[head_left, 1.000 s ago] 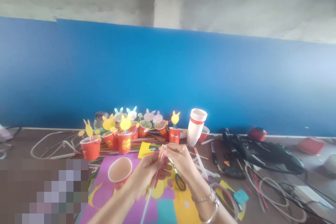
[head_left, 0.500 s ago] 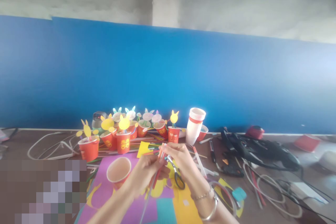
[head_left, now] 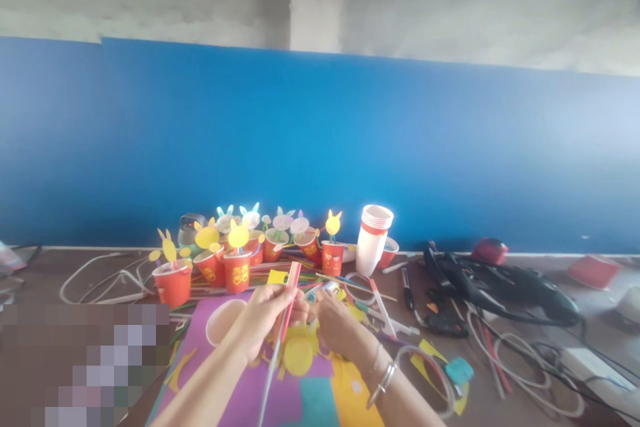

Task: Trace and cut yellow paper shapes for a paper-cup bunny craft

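My left hand is closed round a few slim red strips, which stand tilted above its thumb. A long pale strip runs down from the same hand toward the front edge of the view. My right hand is just to the right with its fingers curled down over the sheets; what is in them, if anything, is hidden. Under the hands lie a purple sheet and yellow paper pieces. Partly behind my left forearm, a paper cup shows its open mouth.
Red paper cups with yellow and pale rabbit-eared paper figures line the back. A stack of white cups stands right of them. Further right are a black marker, a black bag-like item and looped cables.
My right hand has come away from the strips and dropped lower, over where the scissors showed; these are now out of sight. The left hand still holds the strips, moved slightly left.
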`<state>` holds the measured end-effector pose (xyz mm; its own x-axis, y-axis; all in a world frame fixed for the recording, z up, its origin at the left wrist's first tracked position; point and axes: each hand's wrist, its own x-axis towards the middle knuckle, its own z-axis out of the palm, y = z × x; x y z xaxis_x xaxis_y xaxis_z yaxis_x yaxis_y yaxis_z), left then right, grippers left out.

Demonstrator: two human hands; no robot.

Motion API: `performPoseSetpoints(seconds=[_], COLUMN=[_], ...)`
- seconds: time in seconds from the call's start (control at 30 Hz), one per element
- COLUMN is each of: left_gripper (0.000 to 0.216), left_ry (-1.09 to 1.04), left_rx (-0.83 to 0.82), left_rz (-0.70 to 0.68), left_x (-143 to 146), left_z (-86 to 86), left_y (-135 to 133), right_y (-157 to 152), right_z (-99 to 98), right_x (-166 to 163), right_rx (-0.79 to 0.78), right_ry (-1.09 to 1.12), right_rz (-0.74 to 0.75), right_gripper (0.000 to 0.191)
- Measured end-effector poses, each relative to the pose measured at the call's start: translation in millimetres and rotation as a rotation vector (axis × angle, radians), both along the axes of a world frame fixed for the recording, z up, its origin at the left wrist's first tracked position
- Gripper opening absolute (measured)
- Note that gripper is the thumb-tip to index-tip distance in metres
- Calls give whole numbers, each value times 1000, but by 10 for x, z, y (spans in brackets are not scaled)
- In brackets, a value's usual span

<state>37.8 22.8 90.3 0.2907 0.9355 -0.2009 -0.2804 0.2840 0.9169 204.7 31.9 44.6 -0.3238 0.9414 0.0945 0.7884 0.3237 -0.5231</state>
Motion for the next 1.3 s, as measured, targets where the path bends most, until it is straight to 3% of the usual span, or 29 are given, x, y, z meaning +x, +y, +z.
performPoseSetpoints(seconds=[0.1, 0.23, 0.4, 0.57, 0.83, 1.1, 1.3], left_gripper=[24, 29, 34, 30, 13, 8, 6], left_ry=[7, 60, 102, -114, -234, -279, -370], left_rx=[25, 69, 75, -77, -174, -190, -197], left_rz=[20, 86, 147, 111, 111, 138, 129], left_x=[-14, -46, -76, -61, -13, 12, 18], left_z=[28, 59, 28, 29, 107, 161, 207], left_y=[3, 25, 49, 23, -58, -99, -146], right_y=[54, 126, 74, 8, -12, -28, -84], right_z=[-8, 148, 344, 421, 486, 476, 552], right_x=[-12, 71, 163, 179, 110, 101, 61], right_rx=[24, -2, -156, -327, -190, -65, 104], right_ry=[73, 263, 556, 815, 770, 778, 696], right_rz=[8, 35, 64, 202, 209, 207, 195], right_gripper=[25, 13, 32, 23, 20, 24, 18])
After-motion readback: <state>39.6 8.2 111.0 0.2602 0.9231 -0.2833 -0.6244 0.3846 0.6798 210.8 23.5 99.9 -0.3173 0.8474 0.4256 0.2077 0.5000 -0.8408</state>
